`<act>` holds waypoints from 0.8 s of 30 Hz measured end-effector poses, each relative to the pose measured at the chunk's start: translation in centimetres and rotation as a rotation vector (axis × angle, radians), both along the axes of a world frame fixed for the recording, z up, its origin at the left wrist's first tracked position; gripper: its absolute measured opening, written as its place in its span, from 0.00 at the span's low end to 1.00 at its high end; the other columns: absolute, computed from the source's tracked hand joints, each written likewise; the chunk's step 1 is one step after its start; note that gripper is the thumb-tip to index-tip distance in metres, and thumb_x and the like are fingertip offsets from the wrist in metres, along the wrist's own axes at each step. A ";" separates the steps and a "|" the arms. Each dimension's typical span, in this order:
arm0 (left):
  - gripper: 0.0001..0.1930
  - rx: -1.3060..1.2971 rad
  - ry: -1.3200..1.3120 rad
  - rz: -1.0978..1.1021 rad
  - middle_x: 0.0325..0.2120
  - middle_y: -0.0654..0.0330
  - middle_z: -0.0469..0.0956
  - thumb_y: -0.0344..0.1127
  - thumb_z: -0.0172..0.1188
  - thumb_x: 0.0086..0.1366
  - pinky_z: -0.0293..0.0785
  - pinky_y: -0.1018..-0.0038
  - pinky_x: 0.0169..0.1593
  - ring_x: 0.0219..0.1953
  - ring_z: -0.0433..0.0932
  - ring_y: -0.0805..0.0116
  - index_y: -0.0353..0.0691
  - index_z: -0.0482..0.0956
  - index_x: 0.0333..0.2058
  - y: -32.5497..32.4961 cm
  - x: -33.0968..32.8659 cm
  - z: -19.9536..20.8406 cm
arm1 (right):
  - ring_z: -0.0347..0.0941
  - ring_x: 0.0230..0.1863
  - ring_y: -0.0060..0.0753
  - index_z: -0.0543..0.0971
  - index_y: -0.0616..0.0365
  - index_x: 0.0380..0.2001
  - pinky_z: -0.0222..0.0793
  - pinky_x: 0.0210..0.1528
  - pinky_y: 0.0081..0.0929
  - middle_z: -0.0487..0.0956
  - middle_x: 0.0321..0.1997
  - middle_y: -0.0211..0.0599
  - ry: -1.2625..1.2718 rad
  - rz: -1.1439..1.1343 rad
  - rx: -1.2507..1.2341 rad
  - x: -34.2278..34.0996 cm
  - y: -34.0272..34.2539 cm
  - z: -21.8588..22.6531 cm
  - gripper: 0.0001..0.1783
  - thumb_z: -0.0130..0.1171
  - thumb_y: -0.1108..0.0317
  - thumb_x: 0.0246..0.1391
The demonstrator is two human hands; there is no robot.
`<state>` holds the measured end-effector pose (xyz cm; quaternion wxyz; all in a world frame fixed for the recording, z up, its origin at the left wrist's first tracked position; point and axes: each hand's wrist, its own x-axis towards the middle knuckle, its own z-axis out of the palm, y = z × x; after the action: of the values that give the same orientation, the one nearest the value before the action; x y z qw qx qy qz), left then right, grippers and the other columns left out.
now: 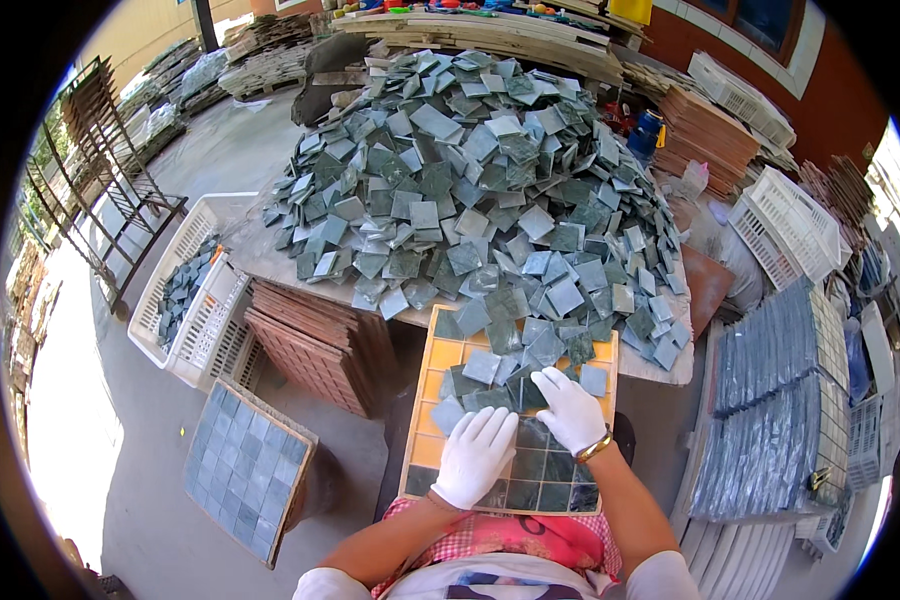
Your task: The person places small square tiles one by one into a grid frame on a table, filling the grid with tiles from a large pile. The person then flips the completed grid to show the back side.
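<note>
I have the white-gloved left hand (pixel 477 457) and right hand (pixel 570 410) over square stone tiles (pixel 523 388) in the gridded orange tray (pixel 428 392); from my feed I can't tell whether either grasps one. More lie loose beyond, toward the tile heap (pixel 460 190) on the desk (pixel 253 246).

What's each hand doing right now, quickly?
Left hand: open, fingers extended, palm down over dark green stone tiles.
Right hand: fingers partly bent over tiles; cannot tell whether it grips one.
</note>
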<state>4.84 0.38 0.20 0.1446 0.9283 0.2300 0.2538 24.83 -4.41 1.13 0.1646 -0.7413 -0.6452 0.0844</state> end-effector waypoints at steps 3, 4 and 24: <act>0.32 -0.039 0.089 0.180 0.48 0.56 0.72 0.39 0.68 0.48 0.64 0.61 0.56 0.53 0.68 0.55 0.37 0.69 0.53 2.5 0.3 0.2 | 0.73 0.49 0.47 0.71 0.52 0.50 0.72 0.48 0.38 0.73 0.52 0.41 -0.009 0.058 0.011 0.6 1.3 0.1 0.27 0.62 0.65 0.43; 0.32 -0.077 0.135 0.179 0.47 0.56 0.72 0.39 0.68 0.48 0.64 0.61 0.55 0.53 0.68 0.55 0.37 0.70 0.52 3.1 0.4 -0.3 | 0.74 0.47 0.44 0.71 0.54 0.51 0.73 0.45 0.38 0.73 0.51 0.41 -0.057 0.072 0.037 0.7 1.6 -0.1 0.31 0.66 0.62 0.41; 0.27 -0.404 0.152 -0.191 0.47 0.51 0.69 0.35 0.67 0.51 0.70 0.64 0.52 0.49 0.72 0.50 0.37 0.71 0.50 3.1 -9.5 -2.5 | 0.71 0.46 0.47 0.69 0.59 0.50 0.70 0.48 0.37 0.70 0.45 0.44 0.143 0.229 -0.168 -6.8 -4.2 -0.7 0.29 0.66 0.65 0.44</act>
<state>-4.62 3.45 -2.33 0.3333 0.9145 0.1973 0.1172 18.01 -8.63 0.44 0.1366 -0.6662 -0.7027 0.2089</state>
